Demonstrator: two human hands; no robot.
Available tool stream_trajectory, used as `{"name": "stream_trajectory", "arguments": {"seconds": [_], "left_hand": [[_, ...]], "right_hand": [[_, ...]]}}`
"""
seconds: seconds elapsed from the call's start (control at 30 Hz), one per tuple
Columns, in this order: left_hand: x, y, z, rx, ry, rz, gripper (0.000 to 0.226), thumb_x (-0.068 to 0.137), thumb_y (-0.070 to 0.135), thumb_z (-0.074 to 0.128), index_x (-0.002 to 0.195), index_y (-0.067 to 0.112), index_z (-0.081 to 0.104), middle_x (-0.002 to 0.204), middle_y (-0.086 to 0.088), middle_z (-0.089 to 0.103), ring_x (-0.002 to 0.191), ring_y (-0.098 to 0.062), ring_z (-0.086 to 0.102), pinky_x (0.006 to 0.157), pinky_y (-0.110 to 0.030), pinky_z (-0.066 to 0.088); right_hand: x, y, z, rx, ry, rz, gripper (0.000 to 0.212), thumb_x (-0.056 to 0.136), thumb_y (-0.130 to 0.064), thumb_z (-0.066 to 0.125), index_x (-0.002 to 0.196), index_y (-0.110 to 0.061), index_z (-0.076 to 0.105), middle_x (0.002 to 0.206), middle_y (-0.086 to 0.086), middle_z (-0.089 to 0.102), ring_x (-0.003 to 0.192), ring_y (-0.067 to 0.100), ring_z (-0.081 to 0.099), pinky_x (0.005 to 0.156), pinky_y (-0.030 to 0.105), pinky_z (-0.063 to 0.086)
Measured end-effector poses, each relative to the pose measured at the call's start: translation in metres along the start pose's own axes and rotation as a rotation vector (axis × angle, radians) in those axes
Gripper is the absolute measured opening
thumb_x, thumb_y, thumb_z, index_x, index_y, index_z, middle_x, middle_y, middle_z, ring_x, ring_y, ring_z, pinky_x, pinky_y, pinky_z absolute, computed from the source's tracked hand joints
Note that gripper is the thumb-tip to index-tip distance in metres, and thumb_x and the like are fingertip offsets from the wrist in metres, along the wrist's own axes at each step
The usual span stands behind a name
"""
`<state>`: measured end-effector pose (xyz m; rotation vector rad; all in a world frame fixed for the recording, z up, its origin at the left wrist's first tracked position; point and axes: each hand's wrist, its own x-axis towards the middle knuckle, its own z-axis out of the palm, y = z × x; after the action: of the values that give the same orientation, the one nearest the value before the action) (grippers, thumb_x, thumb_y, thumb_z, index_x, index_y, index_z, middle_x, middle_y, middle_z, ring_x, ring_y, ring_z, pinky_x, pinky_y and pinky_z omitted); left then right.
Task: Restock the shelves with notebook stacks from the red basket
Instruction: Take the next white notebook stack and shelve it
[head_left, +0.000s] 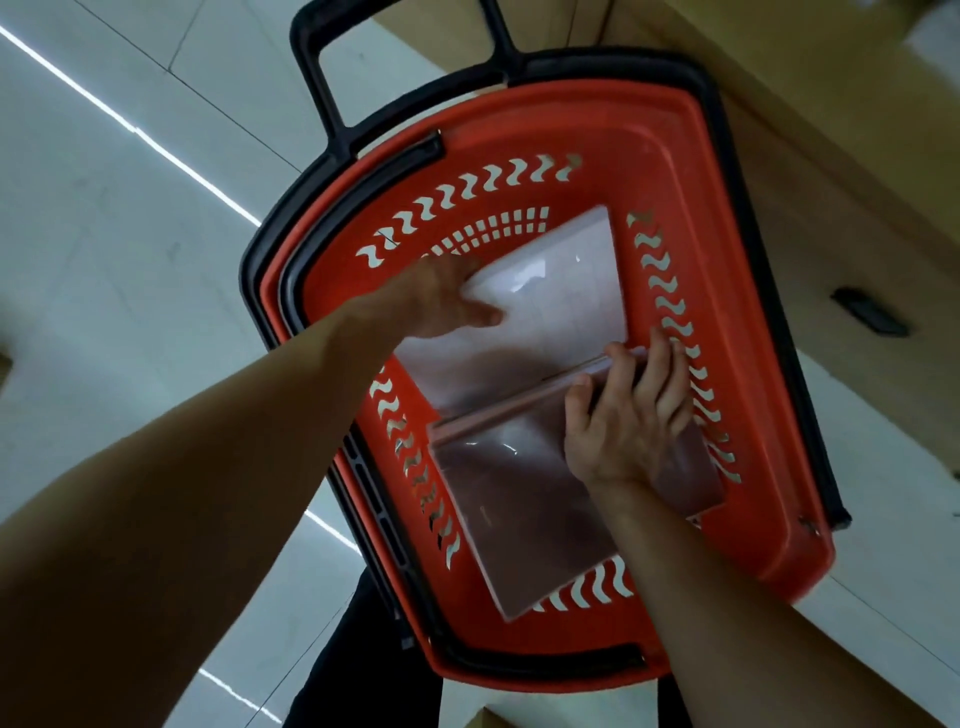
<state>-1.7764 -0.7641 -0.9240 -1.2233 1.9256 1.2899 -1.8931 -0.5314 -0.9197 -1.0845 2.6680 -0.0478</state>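
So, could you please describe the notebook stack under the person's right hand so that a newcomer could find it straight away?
Start at the red plastic basket with black rim on the pale tiled floor. Two plastic-wrapped notebook stacks lie inside; the right hand rests on the darker pinkish-brown stack, at the near end. Its neighbour, the paler pink stack under the left hand, lies farther away.

The red basket sits on the floor, its walls pierced with wavy slots and its rim edged by black handles. Inside lie two notebook stacks in glossy clear wrap: a pale pink stack toward the far end, and a darker pink stack nearer, overlapping its near edge.
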Motion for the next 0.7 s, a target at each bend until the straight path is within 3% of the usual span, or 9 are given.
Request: {"name": "stream_trajectory", "arguments": {"seconds": [0.17, 0.3, 0.4, 0.5, 0.63, 0.7], "left_hand": [[-0.056, 0.016, -0.013, -0.028, 0.151, 0.032, 0.037, 0.09, 0.042, 0.069, 0.121, 0.025, 0.06, 0.096, 0.009, 0.06, 0.089, -0.015, 0.062, 0.069, -0.026, 0.048], [-0.108, 0.034, -0.056, -0.042, 0.248, 0.079, 0.028, 0.088, 0.044, 0.072, 0.107, 0.027, 0.059, 0.085, 0.009, 0.058, 0.072, -0.005, 0.056, 0.056, -0.021, 0.041], [-0.145, 0.047, -0.085, -0.123, 0.206, 0.059, 0.038, 0.084, 0.047, 0.075, 0.113, 0.025, 0.065, 0.097, 0.006, 0.065, 0.08, -0.004, 0.059, 0.064, -0.021, 0.044], [-0.171, 0.061, -0.094, -0.217, 0.1, 0.017, 0.044, 0.08, 0.052, 0.076, 0.117, 0.03, 0.067, 0.102, 0.005, 0.071, 0.088, -0.016, 0.068, 0.076, -0.034, 0.055], [-0.172, 0.08, -0.07, -0.283, -0.087, 0.025, 0.036, 0.083, 0.038, 0.078, 0.114, 0.023, 0.068, 0.095, 0.005, 0.074, 0.079, -0.007, 0.072, 0.064, -0.022, 0.056], [-0.16, 0.084, -0.043, -0.32, -0.198, 0.032, 0.048, 0.08, 0.037, 0.081, 0.122, 0.025, 0.063, 0.108, 0.002, 0.072, 0.098, -0.012, 0.07, 0.08, -0.028, 0.057]], "right_hand": [[0.004, 0.003, -0.017, 0.036, -0.177, -0.028, 0.066, 0.096, -0.059, 0.028, 0.148, -0.021, 0.043, 0.164, 0.016, 0.025, 0.151, 0.035, 0.019, 0.121, 0.056, 0.02], [-0.019, -0.001, -0.055, 0.083, -0.269, 0.05, 0.084, 0.094, -0.067, 0.025, 0.158, -0.013, 0.029, 0.167, 0.014, 0.018, 0.153, 0.032, 0.018, 0.123, 0.05, 0.019], [-0.056, -0.011, -0.09, 0.201, -0.276, 0.188, 0.076, 0.099, -0.059, 0.037, 0.156, -0.009, 0.033, 0.162, 0.015, 0.031, 0.148, 0.032, 0.028, 0.118, 0.048, 0.026], [-0.092, -0.023, -0.114, 0.359, -0.254, 0.379, 0.082, 0.093, -0.064, 0.029, 0.153, -0.008, 0.038, 0.153, 0.016, 0.043, 0.137, 0.035, 0.042, 0.11, 0.048, 0.036], [-0.124, -0.029, -0.122, 0.53, -0.214, 0.576, 0.077, 0.092, -0.058, 0.028, 0.149, -0.009, 0.042, 0.146, 0.016, 0.049, 0.13, 0.037, 0.05, 0.104, 0.048, 0.043], [-0.132, -0.023, -0.12, 0.605, -0.187, 0.679, 0.064, 0.1, -0.05, 0.033, 0.151, -0.01, 0.04, 0.147, 0.015, 0.048, 0.131, 0.034, 0.049, 0.103, 0.045, 0.044]]}}
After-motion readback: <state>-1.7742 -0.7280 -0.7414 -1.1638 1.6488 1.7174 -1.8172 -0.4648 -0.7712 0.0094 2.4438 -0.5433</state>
